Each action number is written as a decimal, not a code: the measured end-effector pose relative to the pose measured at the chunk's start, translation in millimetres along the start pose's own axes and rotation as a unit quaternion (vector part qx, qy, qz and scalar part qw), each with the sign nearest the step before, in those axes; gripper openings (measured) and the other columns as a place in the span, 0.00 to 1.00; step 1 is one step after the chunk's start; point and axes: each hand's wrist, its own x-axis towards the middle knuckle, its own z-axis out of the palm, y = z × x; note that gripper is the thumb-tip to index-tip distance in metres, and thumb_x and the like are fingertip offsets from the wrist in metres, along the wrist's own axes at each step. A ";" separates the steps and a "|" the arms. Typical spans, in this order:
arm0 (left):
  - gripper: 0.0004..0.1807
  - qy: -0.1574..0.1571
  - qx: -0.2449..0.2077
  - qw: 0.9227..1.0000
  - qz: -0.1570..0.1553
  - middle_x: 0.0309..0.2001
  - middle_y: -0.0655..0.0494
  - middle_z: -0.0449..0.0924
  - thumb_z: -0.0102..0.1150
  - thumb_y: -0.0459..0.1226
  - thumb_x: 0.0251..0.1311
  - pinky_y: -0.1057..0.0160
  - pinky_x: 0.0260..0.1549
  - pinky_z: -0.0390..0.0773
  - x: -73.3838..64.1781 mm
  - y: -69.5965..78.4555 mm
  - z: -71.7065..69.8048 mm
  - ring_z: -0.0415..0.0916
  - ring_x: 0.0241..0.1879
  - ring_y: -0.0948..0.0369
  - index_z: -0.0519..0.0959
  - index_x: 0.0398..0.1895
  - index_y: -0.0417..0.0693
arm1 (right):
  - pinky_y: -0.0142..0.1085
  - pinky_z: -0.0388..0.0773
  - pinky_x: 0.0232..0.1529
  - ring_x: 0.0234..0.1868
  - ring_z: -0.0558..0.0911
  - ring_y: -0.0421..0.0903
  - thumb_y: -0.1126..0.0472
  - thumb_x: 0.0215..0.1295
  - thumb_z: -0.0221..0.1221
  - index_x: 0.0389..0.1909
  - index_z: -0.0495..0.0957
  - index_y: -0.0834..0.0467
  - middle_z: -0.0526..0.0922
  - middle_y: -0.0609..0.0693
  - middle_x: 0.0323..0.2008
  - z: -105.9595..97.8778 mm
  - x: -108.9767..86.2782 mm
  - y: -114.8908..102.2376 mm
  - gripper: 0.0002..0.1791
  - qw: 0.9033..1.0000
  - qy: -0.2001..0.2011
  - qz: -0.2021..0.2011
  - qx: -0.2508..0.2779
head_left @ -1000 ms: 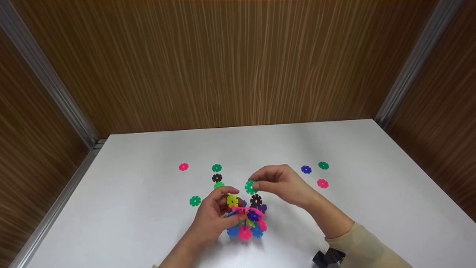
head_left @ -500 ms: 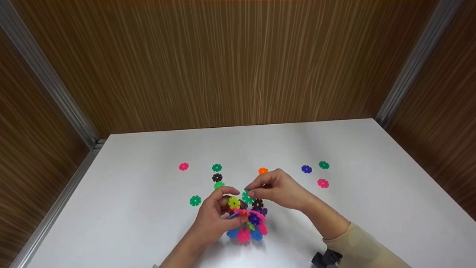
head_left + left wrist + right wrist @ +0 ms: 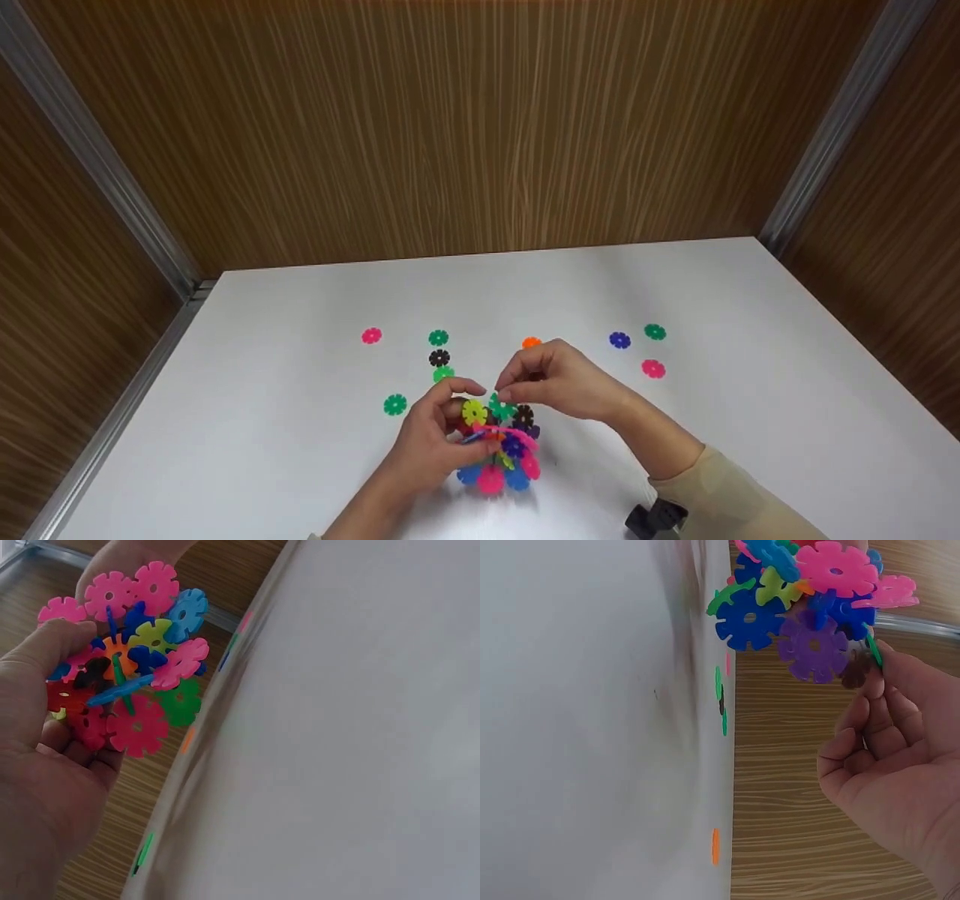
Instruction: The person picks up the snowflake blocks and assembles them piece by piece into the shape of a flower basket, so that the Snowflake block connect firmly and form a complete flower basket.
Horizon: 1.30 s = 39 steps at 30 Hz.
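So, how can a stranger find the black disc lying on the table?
On the white table, look beyond the left hand. The black disc lies there between a green disc farther away and a light-green disc nearer, the darkest of the three.

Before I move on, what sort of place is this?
Probably a partitioned work booth or workstation: a white table, a wood-grain panel behind it, and metal corner posts joining it to similar side panels.
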 end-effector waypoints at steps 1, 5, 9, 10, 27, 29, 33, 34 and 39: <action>0.33 -0.001 -0.001 1.000 -0.001 0.42 0.49 0.89 0.80 0.33 0.58 0.63 0.48 0.82 -0.3 0.2 0.5 0.80 0.43 0.51 0.73 0.63 0.48 | 0.42 0.87 0.45 0.41 0.86 0.51 0.62 0.72 0.69 0.43 0.90 0.55 0.90 0.49 0.39 1.1 0.1 -0.7 0.04 1.000 0.000 -0.003 0.000; 0.32 -0.003 -0.001 1.000 0.002 0.42 0.50 0.89 0.79 0.33 0.58 0.64 0.46 0.82 -1.0 0.3 2.4 0.80 0.41 0.53 0.73 0.64 0.49 | 0.36 0.86 0.44 0.41 0.87 0.50 0.62 0.71 0.69 0.43 0.92 0.56 0.91 0.50 0.39 4.8 0.2 -1.1 0.05 1.000 0.001 -0.009 0.012; 0.32 0.003 -0.002 1.000 0.007 0.40 0.49 0.89 0.79 0.34 0.59 0.65 0.45 0.83 -1.2 0.0 2.9 0.80 0.40 0.54 0.72 0.64 0.48 | 0.35 0.85 0.44 0.40 0.88 0.50 0.62 0.70 0.70 0.42 0.92 0.57 0.91 0.52 0.38 6.0 -0.7 1.3 0.05 1.000 0.007 -0.006 0.026; 0.32 0.005 -0.004 1.000 0.006 0.40 0.48 0.89 0.79 0.34 0.59 0.65 0.45 0.83 -1.4 0.1 3.1 0.80 0.40 0.53 0.72 0.64 0.47 | 0.34 0.85 0.43 0.40 0.88 0.50 0.63 0.70 0.70 0.42 0.92 0.57 0.91 0.53 0.37 6.3 -1.1 2.1 0.05 1.000 0.008 -0.006 0.028; 0.27 0.074 -0.003 0.996 -0.042 0.54 0.53 0.88 0.75 0.40 0.65 0.64 0.52 0.84 6.2 -4.2 3.9 0.85 0.52 0.54 0.80 0.66 0.51 | 0.49 0.80 0.64 0.59 0.86 0.52 0.60 0.80 0.60 0.65 0.83 0.58 0.86 0.56 0.59 -10.5 -24.5 31.4 0.18 0.994 -0.001 0.034 0.105; 0.25 0.093 -0.016 0.994 -0.063 0.54 0.51 0.88 0.74 0.40 0.66 0.63 0.50 0.86 8.5 -5.6 4.5 0.85 0.50 0.54 0.80 0.66 0.51 | 0.48 0.81 0.63 0.60 0.85 0.52 0.60 0.79 0.59 0.65 0.82 0.59 0.86 0.56 0.61 -12.9 -28.4 35.4 0.18 0.994 -0.013 0.035 0.104; 0.24 0.125 -0.016 0.987 -0.096 0.49 0.49 0.90 0.72 0.41 0.68 0.62 0.48 0.87 15.0 -6.2 7.0 0.86 0.45 0.55 0.80 0.66 0.49 | 0.41 0.82 0.60 0.60 0.85 0.53 0.59 0.79 0.60 0.64 0.83 0.58 0.86 0.55 0.61 -13.6 -32.3 40.2 0.18 0.996 -0.024 0.038 0.080; 0.24 0.130 -0.011 0.986 -0.103 0.47 0.49 0.90 0.72 0.41 0.68 0.62 0.48 0.87 16.7 -5.6 8.0 0.86 0.44 0.56 0.80 0.66 0.49 | 0.40 0.82 0.59 0.60 0.84 0.53 0.58 0.78 0.61 0.64 0.83 0.57 0.86 0.54 0.61 -13.3 -32.9 41.1 0.18 0.996 -0.023 0.041 0.073; 0.26 0.138 0.017 0.982 -0.125 0.41 0.52 0.88 0.72 0.43 0.68 0.61 0.49 0.87 26.3 -3.1 12.4 0.86 0.43 0.57 0.79 0.66 0.46 | 0.39 0.82 0.55 0.57 0.83 0.53 0.53 0.76 0.64 0.63 0.85 0.52 0.85 0.51 0.59 -12.7 -35.0 43.2 0.18 0.996 0.000 0.071 0.047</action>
